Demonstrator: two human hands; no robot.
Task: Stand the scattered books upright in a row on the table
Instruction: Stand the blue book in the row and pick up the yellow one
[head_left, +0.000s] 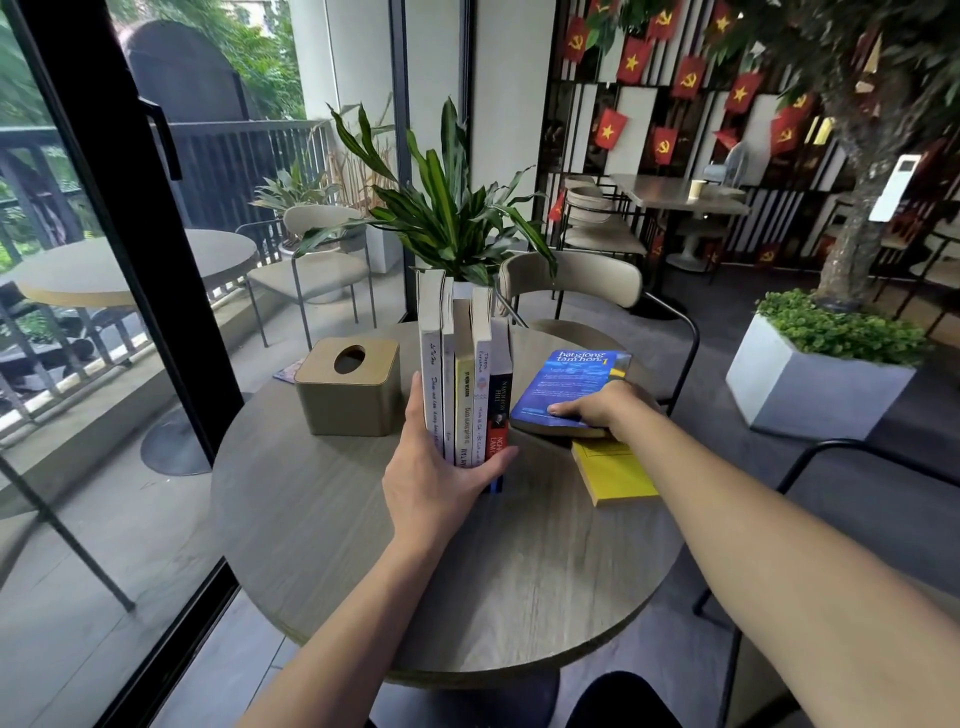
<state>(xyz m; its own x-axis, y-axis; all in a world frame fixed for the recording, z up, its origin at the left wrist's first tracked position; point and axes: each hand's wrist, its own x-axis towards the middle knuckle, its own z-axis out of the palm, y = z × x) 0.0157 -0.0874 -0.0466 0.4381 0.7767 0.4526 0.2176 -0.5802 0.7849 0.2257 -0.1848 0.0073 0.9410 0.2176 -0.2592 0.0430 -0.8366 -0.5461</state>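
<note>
Several books stand upright in a row near the middle of the round wooden table, spines facing me. My left hand wraps around the row's base, fingers on its left side and thumb across the front of the spines. A blue book lies flat to the right of the row, and my right hand grips its near right corner, thumb on the cover. Under it a yellow book lies flat, partly covered.
A tan tissue box sits left of the row. A potted plant stands behind the books. A beige chair is at the table's far side. A glass door frame runs along the left.
</note>
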